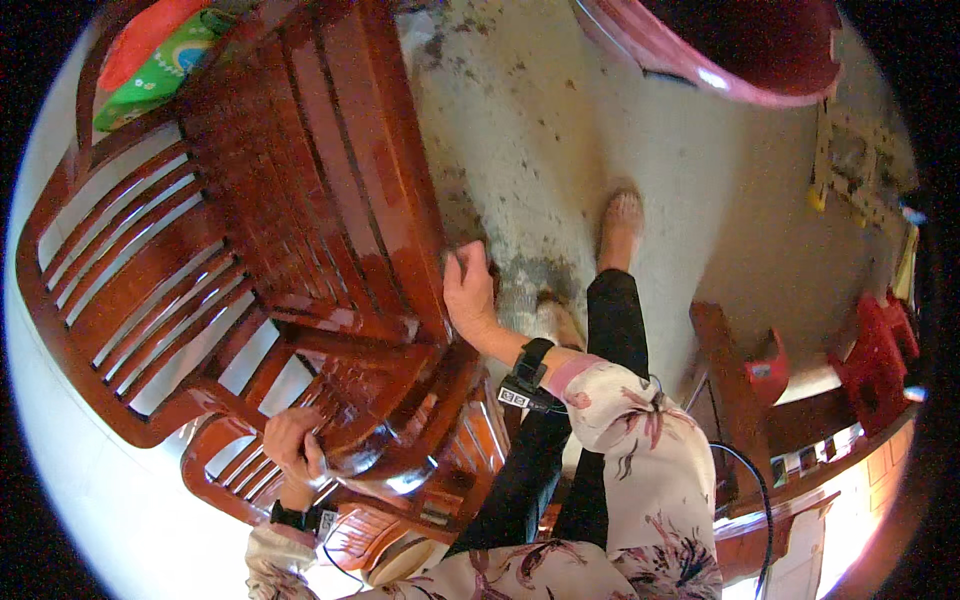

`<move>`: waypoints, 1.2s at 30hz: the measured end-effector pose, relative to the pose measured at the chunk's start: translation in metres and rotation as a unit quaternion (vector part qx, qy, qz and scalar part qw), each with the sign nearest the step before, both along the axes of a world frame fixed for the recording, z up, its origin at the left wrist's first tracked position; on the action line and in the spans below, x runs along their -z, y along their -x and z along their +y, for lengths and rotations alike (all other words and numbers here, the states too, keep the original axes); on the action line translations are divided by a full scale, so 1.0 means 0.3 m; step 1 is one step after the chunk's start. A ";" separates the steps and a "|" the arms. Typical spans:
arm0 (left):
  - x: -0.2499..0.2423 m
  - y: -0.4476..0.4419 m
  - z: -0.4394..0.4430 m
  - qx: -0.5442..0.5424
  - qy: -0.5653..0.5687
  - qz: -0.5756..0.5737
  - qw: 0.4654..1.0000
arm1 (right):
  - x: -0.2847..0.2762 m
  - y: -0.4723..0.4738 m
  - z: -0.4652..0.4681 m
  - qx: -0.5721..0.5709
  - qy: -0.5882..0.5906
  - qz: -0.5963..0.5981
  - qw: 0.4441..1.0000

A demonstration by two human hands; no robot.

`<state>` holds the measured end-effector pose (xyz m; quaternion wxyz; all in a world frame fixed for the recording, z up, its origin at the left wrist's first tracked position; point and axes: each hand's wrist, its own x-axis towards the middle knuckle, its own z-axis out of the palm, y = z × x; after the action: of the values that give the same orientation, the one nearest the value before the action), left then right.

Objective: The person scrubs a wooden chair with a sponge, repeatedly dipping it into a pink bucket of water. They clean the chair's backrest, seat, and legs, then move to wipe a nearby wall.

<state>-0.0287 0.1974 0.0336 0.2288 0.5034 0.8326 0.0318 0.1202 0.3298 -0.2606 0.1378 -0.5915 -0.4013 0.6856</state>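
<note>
A glossy red-brown wooden bench [352, 142] with a slatted back and a carved, curved armrest [367, 397] fills the left of the view. My right hand [471, 296] is at the front edge of its seat, close to the armrest, with fingers curled. Whether something small is inside that hand is hidden. At lower left, my left hand [294, 444] is bent beside the outer side of the armrest, its fingertips near the wood. A pale patch by its thumb is too blurred to name. Both wrists carry black straps with small printed tags.
Dark specks and a grey smear mark the pale floor [525, 150] near my bare foot [622, 210]. A pink plastic object [720, 75] hangs into the top right. Red plastic stools [874, 360] stand far right. Red and green fabric [161, 71] lies at the bench's far end.
</note>
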 end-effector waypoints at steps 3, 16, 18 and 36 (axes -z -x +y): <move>0.002 -0.006 -0.018 -0.007 0.006 -0.001 1.000 | 0.030 -0.147 -0.235 -0.026 -0.044 0.009 0.999; 0.007 -0.001 -0.094 -0.069 0.005 -0.013 0.998 | 0.234 -0.158 -0.313 -0.053 0.000 -0.062 0.997; 0.005 -0.003 -0.098 -0.074 0.010 -0.006 0.997 | 0.343 -0.133 -0.317 -0.050 0.023 -0.157 0.986; -0.003 0.021 -0.071 -0.049 -0.008 -0.020 0.999 | 0.022 -0.345 -0.346 -0.497 -0.108 0.066 0.858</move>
<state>-0.0352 0.1761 0.0346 0.2395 0.4628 0.8514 0.0603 0.2237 0.2261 -0.2673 -0.1321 -0.2482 -0.7034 0.6528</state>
